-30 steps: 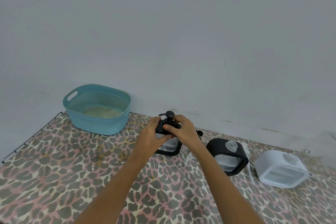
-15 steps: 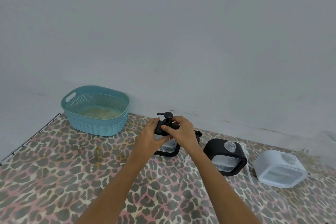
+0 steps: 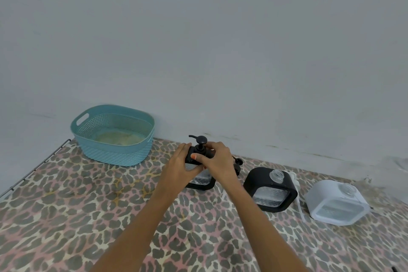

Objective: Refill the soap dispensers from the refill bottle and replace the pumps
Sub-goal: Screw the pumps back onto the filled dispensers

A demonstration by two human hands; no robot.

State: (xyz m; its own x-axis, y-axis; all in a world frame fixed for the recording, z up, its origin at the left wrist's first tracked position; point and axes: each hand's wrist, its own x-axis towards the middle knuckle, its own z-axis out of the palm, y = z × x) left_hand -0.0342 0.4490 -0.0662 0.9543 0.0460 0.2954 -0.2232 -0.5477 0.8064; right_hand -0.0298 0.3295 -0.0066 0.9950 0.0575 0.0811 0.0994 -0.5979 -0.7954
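Soap dispenser (image 3: 201,180), the black one nearest the basket (image 3: 114,154), stands on the spotted cloth (image 3: 88,216) close to the wall, with both hands on it. The left hand (image 3: 180,166) wraps its shoulder to steady it. The right hand (image 3: 217,160) pinches round the collar of the pump (image 3: 202,140). Over the last second barely anything has shifted: same grips, spout pointing left as before, so any twist is slight. Whether the pump is being screwed on or off cannot be told. To the right, a second black dispenser (image 3: 270,192) and a white dispenser (image 3: 337,203) stand with bare necks. A loose pump (image 3: 238,162) lies behind the right wrist. No refill bottle shows, so pouring probably lies ahead.
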